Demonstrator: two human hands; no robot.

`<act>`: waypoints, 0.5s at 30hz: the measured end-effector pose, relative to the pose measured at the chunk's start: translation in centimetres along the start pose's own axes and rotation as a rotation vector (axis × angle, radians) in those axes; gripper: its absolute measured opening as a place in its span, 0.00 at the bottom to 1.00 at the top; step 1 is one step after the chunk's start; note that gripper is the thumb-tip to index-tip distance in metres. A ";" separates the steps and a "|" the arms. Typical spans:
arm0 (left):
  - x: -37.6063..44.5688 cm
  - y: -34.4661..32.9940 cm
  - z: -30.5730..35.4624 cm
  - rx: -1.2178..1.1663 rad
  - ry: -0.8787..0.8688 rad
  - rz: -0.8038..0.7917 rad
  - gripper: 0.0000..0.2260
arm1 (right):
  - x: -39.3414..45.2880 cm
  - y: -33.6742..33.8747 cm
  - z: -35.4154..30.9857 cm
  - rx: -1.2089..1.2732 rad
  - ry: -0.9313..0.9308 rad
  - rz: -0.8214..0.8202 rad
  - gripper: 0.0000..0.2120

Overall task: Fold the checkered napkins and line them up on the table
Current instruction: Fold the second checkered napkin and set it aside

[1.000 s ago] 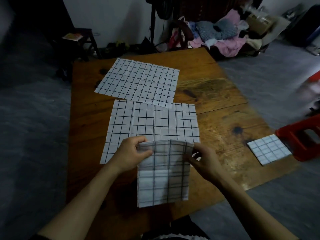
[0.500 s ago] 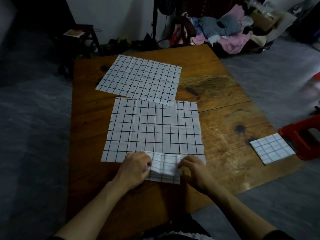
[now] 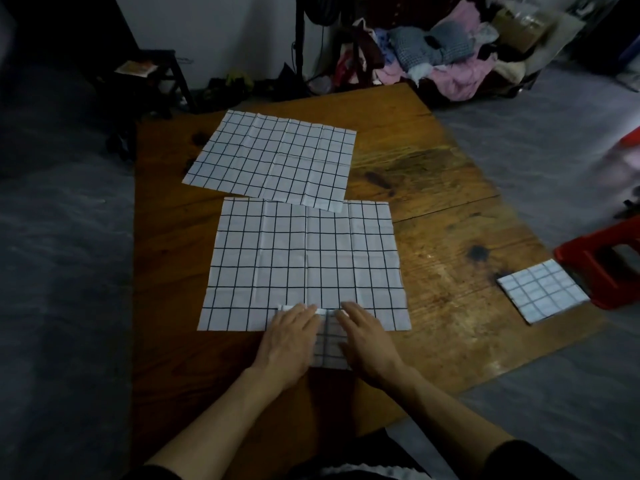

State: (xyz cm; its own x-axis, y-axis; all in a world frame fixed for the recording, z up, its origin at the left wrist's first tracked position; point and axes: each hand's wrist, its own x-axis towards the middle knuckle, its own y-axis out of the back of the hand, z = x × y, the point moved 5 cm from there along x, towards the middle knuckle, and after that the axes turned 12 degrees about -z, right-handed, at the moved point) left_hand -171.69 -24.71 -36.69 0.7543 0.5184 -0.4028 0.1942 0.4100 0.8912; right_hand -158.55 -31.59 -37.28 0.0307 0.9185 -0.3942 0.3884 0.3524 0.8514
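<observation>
Left hand [image 3: 289,341] and right hand [image 3: 369,344] lie flat, fingers straight, side by side, pressing a small folded napkin [image 3: 329,344] at the near edge of the table [image 3: 433,209]; it overlaps an unfolded napkin [image 3: 304,258]. One finished square [image 3: 542,295] sits far right. Another open napkin [image 3: 273,157] lies beyond. Judgement: two folded, two left, lining up not done.

dim room | dark vignetted corners | right edge blurred (wide-angle warp)

Bare forearms, dark sleeves pushed up near the elbows, dark top with white ruffled trim
</observation>
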 end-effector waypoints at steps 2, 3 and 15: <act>0.8 -0.6 0.5 0.042 0.005 -0.019 0.32 | 0.8 -1.0 -0.8 -0.021 0.015 -0.073 0.37; 1.1 -0.9 0.5 0.046 0.004 -0.029 0.32 | 1.1 -1.5 -1.0 -0.019 0.025 -0.099 0.39; -0.3 -2.8 -4.0 -0.017 0.042 -0.069 0.30 | 0.4 -3.4 3.4 -0.088 0.036 -0.209 0.40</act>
State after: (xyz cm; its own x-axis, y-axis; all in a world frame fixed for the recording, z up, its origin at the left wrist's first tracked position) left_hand -174.98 -23.04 -39.93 0.7125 0.5195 -0.4717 0.2336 0.4582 0.8576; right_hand -156.71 -33.03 -41.49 -0.0758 0.8290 -0.5541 0.3011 0.5488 0.7798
